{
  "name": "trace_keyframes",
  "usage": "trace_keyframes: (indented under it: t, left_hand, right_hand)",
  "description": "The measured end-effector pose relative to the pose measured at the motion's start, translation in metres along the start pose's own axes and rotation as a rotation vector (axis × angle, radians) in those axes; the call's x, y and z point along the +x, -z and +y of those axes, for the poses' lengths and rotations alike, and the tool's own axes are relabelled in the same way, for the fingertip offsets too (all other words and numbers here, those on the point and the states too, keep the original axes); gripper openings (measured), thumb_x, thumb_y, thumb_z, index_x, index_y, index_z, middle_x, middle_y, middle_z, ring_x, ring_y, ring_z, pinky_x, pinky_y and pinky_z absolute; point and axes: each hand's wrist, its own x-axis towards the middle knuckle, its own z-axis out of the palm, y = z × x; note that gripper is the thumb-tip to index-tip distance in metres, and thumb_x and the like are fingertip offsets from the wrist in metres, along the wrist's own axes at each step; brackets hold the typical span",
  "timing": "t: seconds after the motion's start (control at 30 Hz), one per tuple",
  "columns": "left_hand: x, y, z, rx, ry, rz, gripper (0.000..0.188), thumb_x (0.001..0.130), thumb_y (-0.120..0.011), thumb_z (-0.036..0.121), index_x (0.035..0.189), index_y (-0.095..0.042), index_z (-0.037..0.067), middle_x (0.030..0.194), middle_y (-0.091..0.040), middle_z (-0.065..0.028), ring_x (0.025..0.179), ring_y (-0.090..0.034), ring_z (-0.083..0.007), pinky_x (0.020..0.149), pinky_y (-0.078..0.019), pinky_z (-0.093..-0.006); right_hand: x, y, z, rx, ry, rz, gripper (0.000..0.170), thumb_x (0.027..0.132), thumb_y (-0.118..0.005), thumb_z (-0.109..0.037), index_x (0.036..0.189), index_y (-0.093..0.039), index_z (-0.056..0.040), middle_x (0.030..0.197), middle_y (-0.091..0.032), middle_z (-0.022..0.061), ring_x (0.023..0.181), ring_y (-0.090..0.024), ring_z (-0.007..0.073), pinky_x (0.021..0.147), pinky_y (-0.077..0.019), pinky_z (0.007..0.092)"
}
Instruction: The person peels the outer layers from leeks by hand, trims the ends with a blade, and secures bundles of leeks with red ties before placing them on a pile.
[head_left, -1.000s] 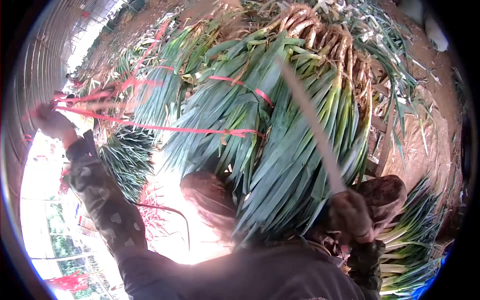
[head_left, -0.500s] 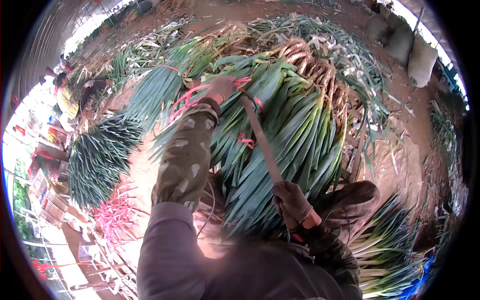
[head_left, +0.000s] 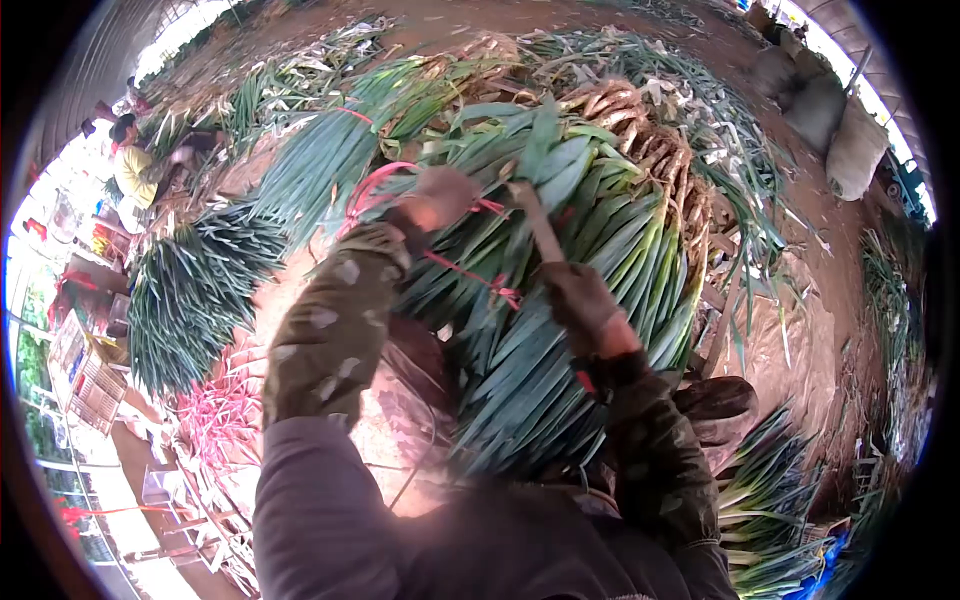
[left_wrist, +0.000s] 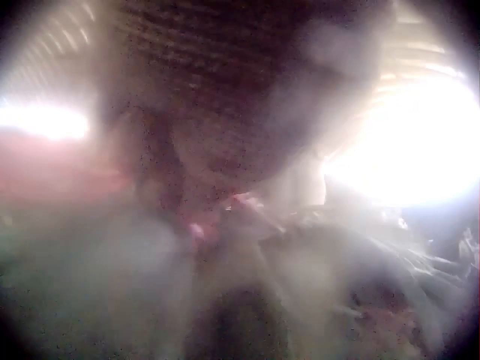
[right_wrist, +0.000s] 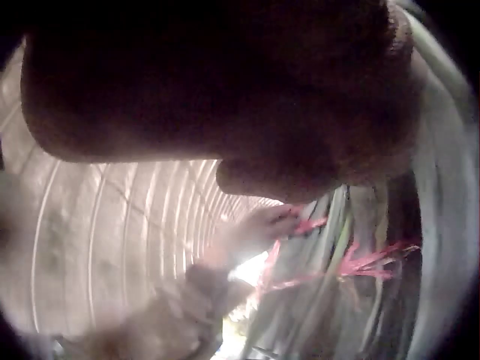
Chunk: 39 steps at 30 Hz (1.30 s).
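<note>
Across the middle of the head view, a large bundle of leeks point(head_left: 530, 400) lay in front of the person, leaves toward the body and pale roots point(head_left: 650, 140) at the far right end. The left hand point(head_left: 445, 198), blurred, was positioned over the upper leaves; its grip held a red strap point(head_left: 372, 192), which looped out to its left and emerged to its right. A knotted red tie point(head_left: 503, 291) lay across the leaves nearer the body. The right hand point(head_left: 580, 300) had its grip closed around a flat blade point(head_left: 541, 230), the tip directed toward the far side and near the left hand. Whether the tip touched the leaves could not be determined. A second bundle point(head_left: 325, 160) lay at the upper left, and a pile of red straps point(head_left: 215, 410) lay on the floor at the left.

Within the left wrist view, strong blur obscured the left hand; grip details could not be read there. Red showed beneath it.

Within the right wrist view, the right hand filled the upper area in shadow. The left hand appeared beyond, at the red strap, with green leaves alongside and a ribbed wall point(right_wrist: 112, 240) behind.
</note>
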Motion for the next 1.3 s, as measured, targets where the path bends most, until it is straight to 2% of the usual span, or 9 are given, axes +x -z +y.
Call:
trace_keyframes:
  t: [0.17,0.23,0.3,0.37,0.53,0.87,1.0,1.1,1.3]
  left_hand:
    - [-0.156,-0.074,-0.204,-1.41,0.232,0.495,0.017,0.1,-0.058,0.016,0.104,-0.072,0.006,0.097,-0.073,-0.0045,0.091,-0.064,-0.0121,0.085,-0.0504,-0.0315]
    - [-0.257,-0.088,-0.304,-0.105,0.533,0.604,0.019,0.099,-0.057,0.015,0.104,-0.073,0.005,0.095,-0.072,-0.0043,0.088,-0.063,-0.0137,0.084,-0.0499,-0.0317]
    - [-0.381,-0.038,-0.378,-0.728,0.795,1.088,0.031,0.1,-0.052,0.03,0.113,-0.071,0.01,0.104,-0.072,-0.0079,0.097,-0.067,-0.0203,0.085,-0.0514,-0.0348]
    - [-0.54,0.067,-0.432,0.113,1.305,0.724,0.035,0.1,-0.047,0.035,0.107,-0.071,0.01,0.106,-0.07,-0.0145,0.102,-0.066,-0.0294,0.084,-0.0511,-0.0411]
    - [-0.659,0.27,-0.311,0.095,1.117,1.682,0.028,0.1,-0.052,0.025,0.111,-0.067,0.004,0.099,-0.068,-0.0079,0.088,-0.063,-0.0176,0.073,-0.0506,-0.0332]
    - [-0.634,-0.16,-0.102,-0.721,1.109,0.719,0.026,0.091,-0.062,0.007,0.117,-0.063,0.006,0.103,-0.065,-0.0045,0.093,-0.06,-0.0188,0.077,-0.0507,-0.0326]
    - [-0.543,-0.34,0.115,-0.606,0.331,0.353,0.031,0.086,-0.065,0.003,0.117,-0.061,0.007,0.111,-0.064,-0.0067,0.104,-0.062,-0.0239,0.081,-0.0529,-0.0366]
    - [-0.485,-0.309,0.206,-1.758,0.753,0.048,0.024,0.089,-0.068,0.017,0.11,-0.061,0.008,0.094,-0.063,-0.0042,0.088,-0.064,-0.0174,0.059,-0.0537,-0.0346]
    - [-0.548,-0.289,0.092,-1.119,0.675,-0.232,0.035,0.101,-0.056,0.027,0.126,-0.058,0.002,0.107,-0.066,-0.0067,0.101,-0.06,-0.018,0.091,-0.0499,-0.0372]
  right_hand:
    - [-0.11,0.098,0.048,-0.062,-0.153,-0.097,0.027,0.098,-0.058,-0.031,0.083,-0.057,-0.0084,0.056,-0.046,-0.0045,0.045,-0.044,0.0067,0.04,-0.03,0.0255]
    - [-0.159,0.132,0.092,-0.086,-0.092,-0.058,0.021,0.1,-0.056,-0.027,0.087,-0.057,-0.0098,0.062,-0.046,-0.0055,0.047,-0.042,0.0051,0.04,-0.0302,0.0229]
    - [-0.21,0.124,0.075,-0.257,-0.273,0.271,0.02,0.099,-0.058,-0.026,0.088,-0.057,-0.0089,0.063,-0.047,-0.0054,0.048,-0.043,0.0057,0.041,-0.0317,0.0224]
    - [-0.224,0.168,0.106,0.007,-0.089,0.204,0.025,0.097,-0.063,-0.029,0.087,-0.057,-0.0066,0.059,-0.049,-0.0018,0.045,-0.041,0.0092,0.042,-0.0321,0.0242]
    - [-0.181,0.12,0.061,0.282,0.313,0.025,0.025,0.1,-0.059,-0.027,0.084,-0.051,-0.0092,0.054,-0.037,-0.0048,0.041,-0.033,0.0068,0.037,-0.0255,0.0243]
    - [-0.142,0.036,0.073,0.091,0.168,-0.235,0.028,0.1,-0.059,-0.031,0.089,-0.052,-0.0067,0.056,-0.041,-0.002,0.04,-0.037,0.0094,0.037,-0.026,0.0254]
    - [-0.135,0.049,0.087,-0.055,0.084,-0.264,0.023,0.1,-0.06,-0.029,0.09,-0.054,-0.009,0.059,-0.042,-0.0032,0.041,-0.034,0.008,0.038,-0.0255,0.0248]
    - [-0.132,0.051,0.095,-0.063,0.085,-0.171,0.022,0.1,-0.06,-0.029,0.091,-0.053,-0.0104,0.063,-0.043,-0.0035,0.043,-0.035,0.0071,0.039,-0.025,0.0238]
    - [-0.121,0.059,0.101,-0.03,0.022,-0.09,0.02,0.1,-0.058,-0.028,0.089,-0.052,-0.0135,0.065,-0.041,-0.0066,0.047,-0.034,0.0039,0.04,-0.024,0.0219]
